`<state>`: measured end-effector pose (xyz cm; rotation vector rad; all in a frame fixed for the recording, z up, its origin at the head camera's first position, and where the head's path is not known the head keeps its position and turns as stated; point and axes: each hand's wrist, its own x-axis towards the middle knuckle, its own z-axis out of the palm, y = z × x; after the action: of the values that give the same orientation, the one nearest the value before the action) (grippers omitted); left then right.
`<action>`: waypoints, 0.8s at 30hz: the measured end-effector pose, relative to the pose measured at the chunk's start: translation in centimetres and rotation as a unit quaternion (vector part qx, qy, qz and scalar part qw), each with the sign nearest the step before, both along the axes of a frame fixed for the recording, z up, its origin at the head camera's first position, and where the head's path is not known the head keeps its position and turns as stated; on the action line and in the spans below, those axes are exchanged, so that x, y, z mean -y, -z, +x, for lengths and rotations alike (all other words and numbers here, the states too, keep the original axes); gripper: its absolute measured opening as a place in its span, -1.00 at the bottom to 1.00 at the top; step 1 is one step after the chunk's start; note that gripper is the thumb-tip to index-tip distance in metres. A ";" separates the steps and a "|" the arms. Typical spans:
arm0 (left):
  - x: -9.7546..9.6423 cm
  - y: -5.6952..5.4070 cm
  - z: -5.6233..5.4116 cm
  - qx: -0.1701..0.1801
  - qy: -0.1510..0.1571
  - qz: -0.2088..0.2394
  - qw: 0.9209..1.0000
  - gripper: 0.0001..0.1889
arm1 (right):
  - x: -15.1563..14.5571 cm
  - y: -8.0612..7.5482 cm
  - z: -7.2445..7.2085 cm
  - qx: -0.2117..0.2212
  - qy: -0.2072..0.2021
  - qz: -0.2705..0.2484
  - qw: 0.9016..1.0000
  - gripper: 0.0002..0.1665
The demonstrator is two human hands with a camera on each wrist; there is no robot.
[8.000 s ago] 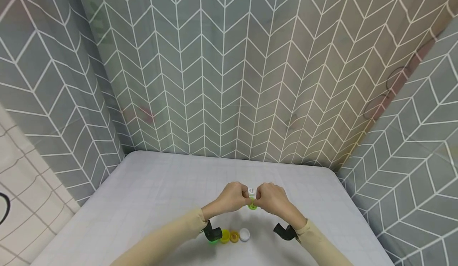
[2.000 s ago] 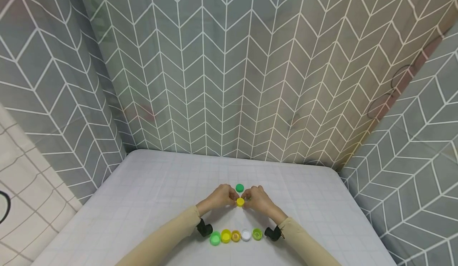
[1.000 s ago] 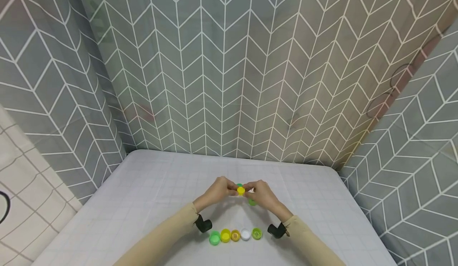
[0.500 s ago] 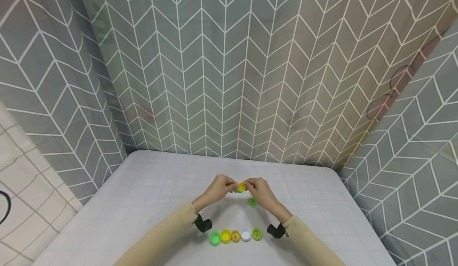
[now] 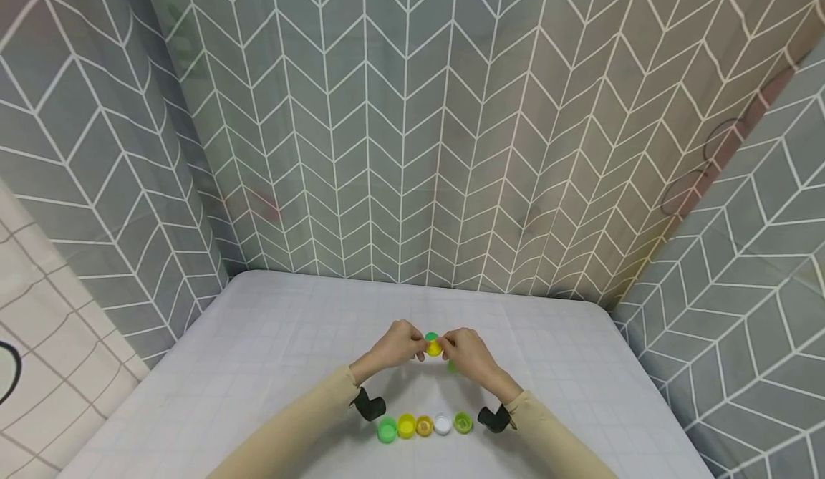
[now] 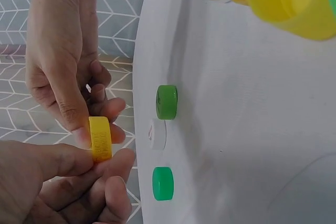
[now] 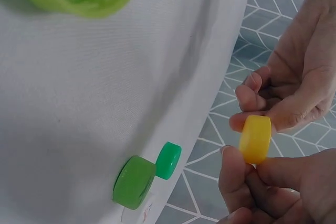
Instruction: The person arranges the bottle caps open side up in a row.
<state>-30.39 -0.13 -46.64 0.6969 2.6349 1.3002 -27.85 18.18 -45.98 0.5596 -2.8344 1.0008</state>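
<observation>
A small yellow bottle cap point(image 5: 434, 349) is held up over the table between both hands. My left hand point(image 5: 397, 344) pinches one side of it with thumb and fingertips. My right hand point(image 5: 469, 350) pinches the opposite side, thumb and fingers also at the rim. In the left wrist view the yellow cap point(image 6: 101, 139) shows its ridged edge. On the cloth below lie a darker green cap point(image 6: 167, 102), a white cap point(image 6: 158, 134) and a bright green cap point(image 6: 163, 183). The right wrist view shows the white cap partly hidden behind the darker green cap point(image 7: 134, 182).
A row on the near side of the white-covered table point(image 5: 290, 321) holds a light green cap point(image 5: 387, 430), a larger yellow cap point(image 5: 407, 425), an orange cap point(image 5: 424, 426), a white cap point(image 5: 442, 424) and a lime cap point(image 5: 462, 422). Patterned curtains point(image 5: 399, 121) surround the table.
Eight seconds ago both hands held a lime cap, now in the near row. The small yellow cap was then lifted, tilted to show its inside, and has now been lowered slightly and turned back.
</observation>
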 end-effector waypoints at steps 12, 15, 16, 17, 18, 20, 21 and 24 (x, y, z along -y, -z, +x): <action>-0.2 0.1 -0.2 0.000 0.000 -0.020 1.000 -0.79 | -0.4 -0.2 0.2 0.034 0.012 -0.012 0.999 -0.67; -0.4 0.0 -0.4 -0.007 -0.002 -0.013 1.000 -0.79 | -0.8 -0.6 0.1 0.055 0.017 -0.029 0.998 -0.68; -0.5 0.0 -0.4 -0.008 -0.003 -0.008 1.000 -0.79 | -0.9 -0.8 0.1 0.059 0.020 -0.034 0.998 -0.69; -0.6 -0.1 -0.5 -0.009 -0.005 -0.003 1.000 -0.79 | -1.1 -0.9 0.1 0.062 0.022 -0.038 0.997 -0.70; -0.7 -0.1 -0.5 -0.011 -0.005 0.002 1.000 -0.80 | -1.2 -1.1 0.1 0.065 0.024 -0.039 0.997 -0.70; -0.9 -0.1 -0.5 -0.015 -0.005 0.007 1.000 -0.80 | -1.4 -1.4 0.1 0.066 0.030 -0.033 0.997 -0.70; -1.0 -0.1 -0.5 -0.018 -0.004 0.011 1.000 -0.80 | -1.4 -1.6 0.2 0.066 0.032 -0.030 0.997 -0.71; -1.3 -0.2 -0.4 -0.028 0.000 0.015 0.999 -0.80 | -1.5 -2.1 0.5 0.058 0.037 -0.015 0.998 -0.73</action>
<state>-30.75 1.16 -46.39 0.7488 2.6646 1.3422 -27.33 19.70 -43.93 0.4024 -2.9097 1.0947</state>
